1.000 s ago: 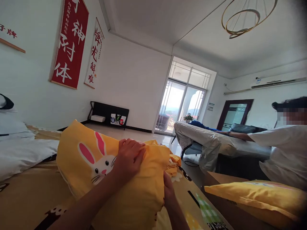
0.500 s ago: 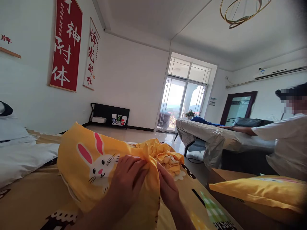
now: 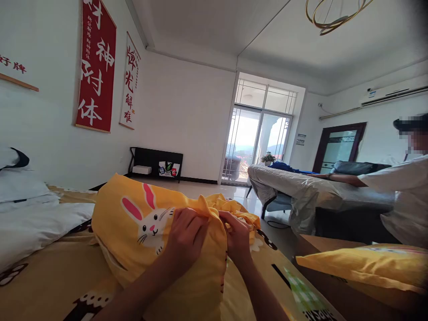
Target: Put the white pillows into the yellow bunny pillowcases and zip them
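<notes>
**Rabbit pillowcase (image 3: 115, 207) pinched at its edge**

From where I stand, the yellow pillowcase lies in front of the person, on a patterned sheet (image 3: 50, 276), its rabbit print facing up. The left hand (image 3: 189, 234) is closed on the gathered edge, fingers curled over the fabric. Just beside it, the right hand (image 3: 239, 234) pinches the same edge between thumb and fingers. A ridge of cloth stands up between the two.

Crumpled yellow cloth (image 3: 230, 204) lies just past the right hand. White bedding (image 3: 43, 223) is heaped on the left. Over to the right, a yellow pillow (image 3: 364, 265) rests on a cardboard box (image 3: 317, 243); beyond, a co-worker in a white top (image 3: 409, 187) stretches out an arm.
</notes>
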### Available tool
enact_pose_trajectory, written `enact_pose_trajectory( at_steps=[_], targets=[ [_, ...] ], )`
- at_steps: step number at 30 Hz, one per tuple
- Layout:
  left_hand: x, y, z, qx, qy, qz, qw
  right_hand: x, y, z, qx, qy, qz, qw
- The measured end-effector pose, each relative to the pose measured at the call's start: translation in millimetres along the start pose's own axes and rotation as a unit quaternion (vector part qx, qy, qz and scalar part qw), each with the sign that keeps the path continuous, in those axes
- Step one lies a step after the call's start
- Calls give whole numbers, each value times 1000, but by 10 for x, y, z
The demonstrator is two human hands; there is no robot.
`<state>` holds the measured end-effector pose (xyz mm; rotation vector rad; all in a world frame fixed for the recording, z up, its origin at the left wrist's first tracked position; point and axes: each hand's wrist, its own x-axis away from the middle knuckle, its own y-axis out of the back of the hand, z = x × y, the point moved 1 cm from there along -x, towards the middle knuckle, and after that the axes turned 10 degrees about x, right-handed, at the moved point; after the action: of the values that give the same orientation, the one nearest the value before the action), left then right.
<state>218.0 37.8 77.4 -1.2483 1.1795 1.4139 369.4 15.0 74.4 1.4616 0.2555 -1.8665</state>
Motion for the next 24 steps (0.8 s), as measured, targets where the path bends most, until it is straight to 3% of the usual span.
enact_pose_trajectory(
  at_steps=[4,11,18,24],
  targets=[
    [25,-53,-21,-6,-20,-52,998,44,0,-74,56,66,-47,995],
    [139,-150,42,23,-41,-91,995,12,61,-197,155,174,37,972],
    [157,-252,174,51,-1,-65,997,-12,75,-402,130,110,56,984],
    [153,-240,141,-30,-46,-62,997,46,-19,-436,63,54,13,996]
  ],
)
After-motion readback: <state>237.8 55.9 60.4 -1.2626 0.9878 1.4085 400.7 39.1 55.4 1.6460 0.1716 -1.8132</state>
